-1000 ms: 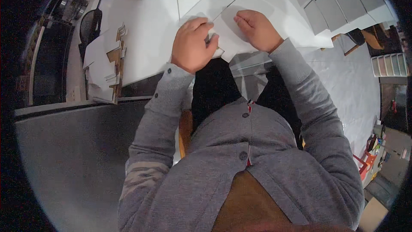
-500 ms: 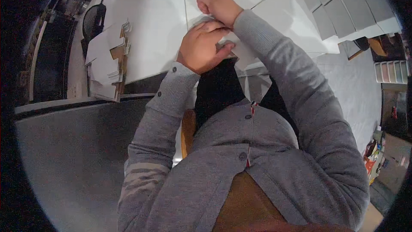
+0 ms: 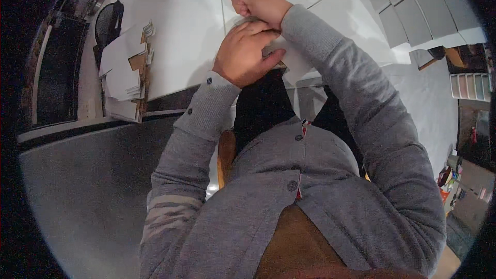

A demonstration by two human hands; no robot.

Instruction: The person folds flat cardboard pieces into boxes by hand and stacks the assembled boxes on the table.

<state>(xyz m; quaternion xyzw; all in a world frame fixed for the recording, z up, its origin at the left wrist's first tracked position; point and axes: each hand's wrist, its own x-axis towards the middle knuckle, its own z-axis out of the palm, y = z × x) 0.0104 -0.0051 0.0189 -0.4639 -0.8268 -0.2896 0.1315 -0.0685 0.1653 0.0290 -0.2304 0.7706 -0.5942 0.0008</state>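
My left hand [image 3: 246, 54] lies palm down near the front edge of the white table [image 3: 181, 36], its thumb apart from the other fingers. Beneath it and the right wrist is a white sheet of paper or card [image 3: 295, 64], mostly covered by my hands and sleeve. Just beyond, my right hand [image 3: 260, 4] is curled into a fist over the white surface, the wrist close to the left fingertips. Whatever the right fingers hold, if anything, is hidden. A short dark slit or edge shows in the white sheet to the right of that hand.
To the left stand stacked white folded sheets [image 3: 122, 75] with brown edges, beside a black mesh-backed object [image 3: 108, 23]. Rows of white boxes [image 3: 413, 15] fill the far right. A grey panel [image 3: 98, 191] lies at lower left, and a rack of pale coloured slots [image 3: 471, 87] at right.
My right fist has shifted slightly left and away from me. The left hand stays nearly in place, its thumb a little farther right.
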